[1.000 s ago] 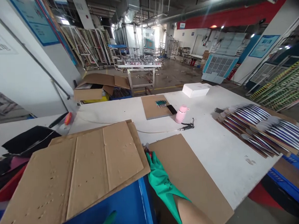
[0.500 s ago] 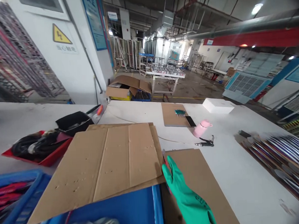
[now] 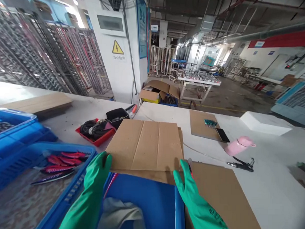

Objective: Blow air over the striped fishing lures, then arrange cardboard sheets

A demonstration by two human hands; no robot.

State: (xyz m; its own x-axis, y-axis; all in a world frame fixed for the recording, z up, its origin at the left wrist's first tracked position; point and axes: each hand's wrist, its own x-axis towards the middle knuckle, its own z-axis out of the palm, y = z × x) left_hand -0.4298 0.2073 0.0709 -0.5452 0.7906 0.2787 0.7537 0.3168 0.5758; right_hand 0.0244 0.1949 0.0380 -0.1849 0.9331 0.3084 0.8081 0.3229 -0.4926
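Cardboard sheet (image 3: 146,144) shifted since earlier frame, now between hands; blue bin (image 3: 155,198) below, between forearms. Left hand (image 3: 94,171) at sheet's left edge, can't tell if gripping. Right hand (image 3: 189,186) thumb-finger gap wide; red piece (image 3: 191,173) behind fingers, hold unclear.

Pink bottle (image 3: 238,146) on R side of counter (image 3: 272,183), nr blk phone (image 3: 222,135) & blk-handled tool (image 3: 244,165); white box (image 3: 265,123) a bit farther back. L side: red tray (image 3: 103,138) w/ dark stuff inside, open blk box (image 3: 117,115) just behind it. Flat wooden board (image 3: 44,100) far L. Bkgd: open carton (image 3: 158,87) past counter edge, white pillar (image 3: 121,75) w/ yellow elec. warning sign (image 3: 117,48), tall metal racks (image 3: 55,54) L of it, white stand (image 3: 198,80) w/ sm. pcs on top, too tiny to ID. Blue-framed unit (image 3: 297,101) far R, only partly in view.
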